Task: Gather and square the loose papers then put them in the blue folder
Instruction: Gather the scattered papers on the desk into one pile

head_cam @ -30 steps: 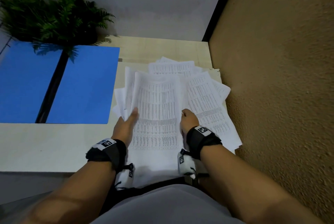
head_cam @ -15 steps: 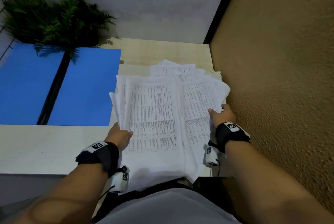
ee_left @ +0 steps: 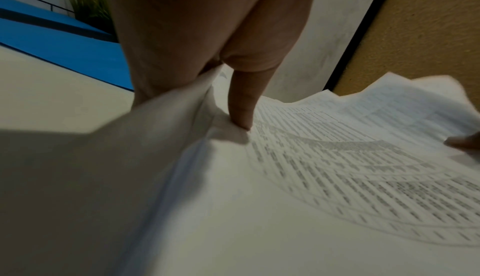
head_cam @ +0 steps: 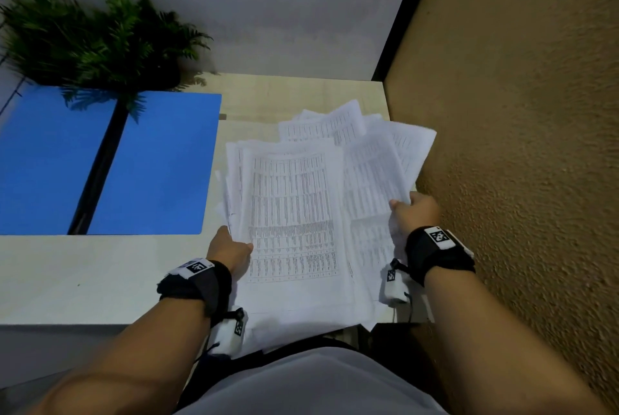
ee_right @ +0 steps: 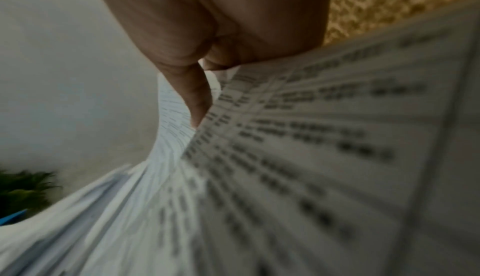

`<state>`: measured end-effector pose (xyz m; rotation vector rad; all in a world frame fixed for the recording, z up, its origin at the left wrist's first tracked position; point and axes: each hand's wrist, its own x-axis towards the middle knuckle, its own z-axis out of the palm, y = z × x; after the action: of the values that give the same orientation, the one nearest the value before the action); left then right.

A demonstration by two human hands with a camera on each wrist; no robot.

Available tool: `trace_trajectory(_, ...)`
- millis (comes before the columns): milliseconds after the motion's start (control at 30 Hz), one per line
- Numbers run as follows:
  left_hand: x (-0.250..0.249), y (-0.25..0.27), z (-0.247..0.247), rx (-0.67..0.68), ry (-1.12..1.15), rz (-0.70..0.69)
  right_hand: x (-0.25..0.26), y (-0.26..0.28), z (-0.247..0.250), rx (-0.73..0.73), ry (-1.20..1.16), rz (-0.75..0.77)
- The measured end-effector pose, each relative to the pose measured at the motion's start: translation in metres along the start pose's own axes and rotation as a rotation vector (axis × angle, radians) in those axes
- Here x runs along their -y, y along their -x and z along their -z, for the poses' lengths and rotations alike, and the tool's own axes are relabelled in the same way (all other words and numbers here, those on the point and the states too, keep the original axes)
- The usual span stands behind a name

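Left hand (head_cam: 231, 248) grips the near left edge of the papers (head_cam: 294, 213), its thumb (ee_left: 242, 104) pressed on top of the printed sheet and the other fingers hidden under the lifted edge. Right hand (head_cam: 417, 213) pinches the right edge of the same heap, thumb on top in the right wrist view, the sheets curling up round it. So the pile sits between the two hands, held from both sides, its long axis running away from the body, with the near ends hanging over the front edge of the desk (head_cam: 83, 277). It is not squared: sheets at the far right fan out at angles, and corners stick out behind the top page. They are white pages covered in dense printed tables. Beyond the left hand and off to the left lies the folder (head_cam: 160, 163), open and flat with a dark spine down its middle, close to the papers without touching them. The left hand is the nearer one to it, so I judge the stack must travel leftward once its edges are knocked even.
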<state>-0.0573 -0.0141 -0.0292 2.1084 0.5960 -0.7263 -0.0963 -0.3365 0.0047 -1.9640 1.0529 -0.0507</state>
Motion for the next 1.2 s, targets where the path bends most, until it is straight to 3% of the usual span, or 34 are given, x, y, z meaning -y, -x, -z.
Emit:
trace_trajectory(133,0.003,-0.006,0.0,0.017,-0.015,-0.013,0.027,0.016,0.033,-0.164,0.188,0.191)
trace_trajectory(267,0.004,-0.006,-0.001,0.022,0.004,-0.029,0.053,0.03,0.069,-0.279,0.142,0.293)
trace_trajectory(400,0.004,-0.003,0.0,0.031,-0.04,-0.047,0.084,0.045,0.105,-0.49,0.108,0.481)
trace_trajectory(500,-0.001,0.0,0.005,0.071,-0.032,-0.052,0.107,0.057,0.119,-0.454,-0.186,0.589)
trace_trajectory(600,-0.001,-0.002,0.008,0.129,0.021,-0.044,0.123,0.069,0.109,-0.277,-0.414,0.628)
trace_trajectory(733,0.001,-0.001,0.008,0.142,0.223,0.021,0.105,0.059,0.051,0.082,-0.302,0.455)
trace_trajectory(833,-0.001,0.003,0.013,0.141,0.243,0.036,0.073,0.037,-0.003,0.282,0.076,0.433)
trace_trajectory(900,0.0,0.003,0.015,0.133,0.199,0.036,0.053,0.025,-0.034,0.349,0.196,0.363)
trace_trajectory(1000,-0.001,0.007,0.018,0.148,0.156,0.036,0.036,0.019,-0.071,0.368,0.137,0.189)
trace_trajectory(1200,0.008,-0.001,0.011,0.141,0.146,-0.05,0.007,-0.001,-0.106,0.235,-0.072,-0.111)
